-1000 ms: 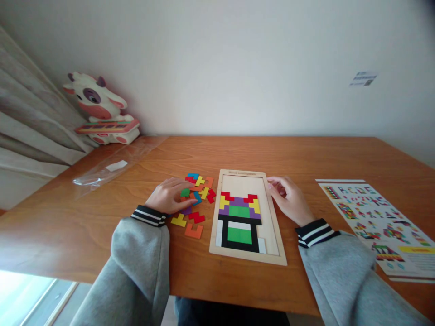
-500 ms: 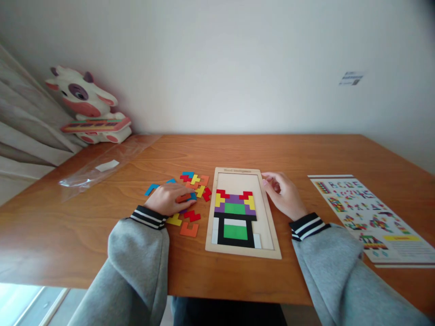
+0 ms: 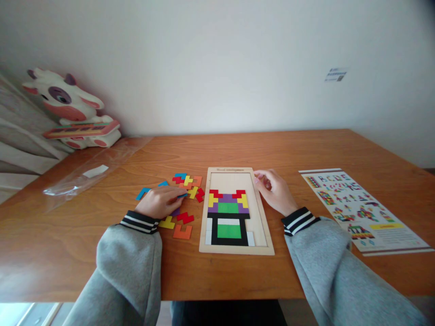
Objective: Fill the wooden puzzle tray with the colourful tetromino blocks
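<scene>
Bare tabletop [image 3: 217, 149] gives passage behind the wooden tray [image 3: 231, 181]; a wedge between the right hand [image 3: 275, 190] and printed sheet [image 3: 360, 208] narrows at the right sleeve [image 3: 319, 253]. Loose pieces [image 3: 185, 218] and the left hand [image 3: 158, 200] obstruct the tray's left approach; clearance beneath that palm is hidden, apparently slight.

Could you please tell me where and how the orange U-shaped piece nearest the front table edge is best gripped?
I'd probably take the orange piece by its base bar, from above on the near side, pinching between near edge and notch. It lies flat, notch facing away, with a yellow piece and a red piece beyond it.
</scene>
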Available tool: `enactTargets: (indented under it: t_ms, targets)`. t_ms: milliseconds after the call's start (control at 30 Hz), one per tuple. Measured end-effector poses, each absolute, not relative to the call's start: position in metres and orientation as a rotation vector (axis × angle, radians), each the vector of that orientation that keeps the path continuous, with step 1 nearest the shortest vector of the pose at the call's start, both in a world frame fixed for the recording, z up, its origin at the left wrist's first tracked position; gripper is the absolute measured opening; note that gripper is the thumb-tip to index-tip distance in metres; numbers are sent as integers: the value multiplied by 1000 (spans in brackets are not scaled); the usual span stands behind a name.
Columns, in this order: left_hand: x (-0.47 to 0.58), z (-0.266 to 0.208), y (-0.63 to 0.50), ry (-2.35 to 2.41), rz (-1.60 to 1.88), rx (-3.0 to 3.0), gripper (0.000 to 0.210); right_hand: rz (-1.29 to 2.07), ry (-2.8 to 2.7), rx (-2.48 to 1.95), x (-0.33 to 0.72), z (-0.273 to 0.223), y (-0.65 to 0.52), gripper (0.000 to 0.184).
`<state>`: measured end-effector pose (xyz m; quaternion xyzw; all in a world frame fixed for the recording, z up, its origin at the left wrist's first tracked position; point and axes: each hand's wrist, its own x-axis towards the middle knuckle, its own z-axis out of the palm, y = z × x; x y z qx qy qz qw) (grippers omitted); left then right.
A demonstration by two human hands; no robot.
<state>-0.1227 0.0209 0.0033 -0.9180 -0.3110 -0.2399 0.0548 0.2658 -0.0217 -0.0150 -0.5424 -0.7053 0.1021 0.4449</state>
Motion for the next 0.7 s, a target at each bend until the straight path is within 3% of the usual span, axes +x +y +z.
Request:
enactTargets:
  t_ms: [467,700]
  targets:
    - [-115,9,15,-949,-919,-2725,22,245,-1774,-1329,265,-13,-22,18]
    - [-68,18,-7,-997,-1301,-2694,21,272,-1832,-1249,251,-2,-29,17]
